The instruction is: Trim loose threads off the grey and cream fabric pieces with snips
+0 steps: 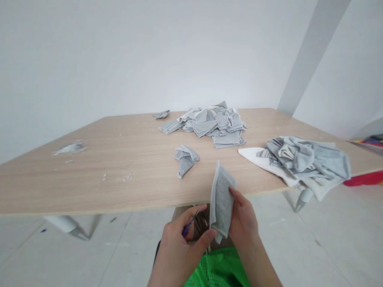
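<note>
A folded grey fabric piece (223, 201) with a pale seamed edge is held upright just in front of the table edge. My right hand (244, 218) pinches it along its right side, thumb in front. My left hand (183, 243) is curled around a small purple-handled tool (187, 229) with a thin metal tip; its exact kind is partly hidden by the fingers. The left thumb also touches the fabric's lower left corner. Beyond the hands, a crumpled grey fabric piece (187, 159) lies alone on the table.
Folded grey pieces form a heap (209, 123) at the back of the wooden table (134, 147). On the right, a loose fabric pile (305, 157) overhangs the front edge. White scraps (70, 148) lie at the left. Green mesh material (220, 269) is below my hands.
</note>
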Tool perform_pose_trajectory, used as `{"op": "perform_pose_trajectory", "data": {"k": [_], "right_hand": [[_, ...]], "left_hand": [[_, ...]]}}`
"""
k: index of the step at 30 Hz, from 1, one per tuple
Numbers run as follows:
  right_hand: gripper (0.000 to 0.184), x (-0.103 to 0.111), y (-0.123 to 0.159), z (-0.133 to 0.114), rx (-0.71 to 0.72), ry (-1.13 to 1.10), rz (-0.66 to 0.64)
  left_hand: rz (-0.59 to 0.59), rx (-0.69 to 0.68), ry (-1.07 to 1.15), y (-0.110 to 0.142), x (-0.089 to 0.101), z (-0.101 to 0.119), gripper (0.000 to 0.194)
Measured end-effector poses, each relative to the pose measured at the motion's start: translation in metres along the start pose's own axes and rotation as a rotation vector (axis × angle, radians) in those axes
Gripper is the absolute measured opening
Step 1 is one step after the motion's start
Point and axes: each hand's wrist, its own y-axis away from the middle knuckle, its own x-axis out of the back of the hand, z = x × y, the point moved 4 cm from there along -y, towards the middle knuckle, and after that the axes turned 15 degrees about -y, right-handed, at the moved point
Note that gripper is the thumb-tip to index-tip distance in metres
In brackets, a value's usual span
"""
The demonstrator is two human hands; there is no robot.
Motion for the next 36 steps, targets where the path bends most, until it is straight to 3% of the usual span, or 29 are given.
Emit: {"op": "perform_pose_trajectory", "data": {"k": [7,12,16,23,28,32,36], "right_hand": [[0.048,-0.01,0.033,0.007,-0.04,0.053,-0.048],[0.049,-0.012,0.047,0.006,-0.05,0.074,-0.098],[0.047,-0.016,0.057,0.009,-0.058,0.066,-0.129],[0.035,-0.031,0.074,0.011,-0.058,-0.078,0.015],[0.03,-0.033,0.075,0.01,-0.061,-0.091,0.005],[0.026,-0.032,0.075,0.008,-0.063,-0.066,-0.036],[0.04,-0.033,0.074,0.002,-0.076,-0.035,-0.062]], "left_hand": [[0.127,-0.064,-0.045,0.032,0.004,0.012,0.033],[0.24,-0.123,-0.055,0.047,0.018,0.022,0.03],[0.274,-0.079,-0.08,0.054,0.021,0.018,0.039],[0.355,0.005,0.003,0.065,0.023,0.02,0.034],[0.359,0.025,0.173,0.064,0.018,0.017,0.036],[0.301,0.064,0.456,0.062,0.005,0.007,0.039],[0.196,0.157,0.786,0.06,-0.008,-0.001,0.036]]}}
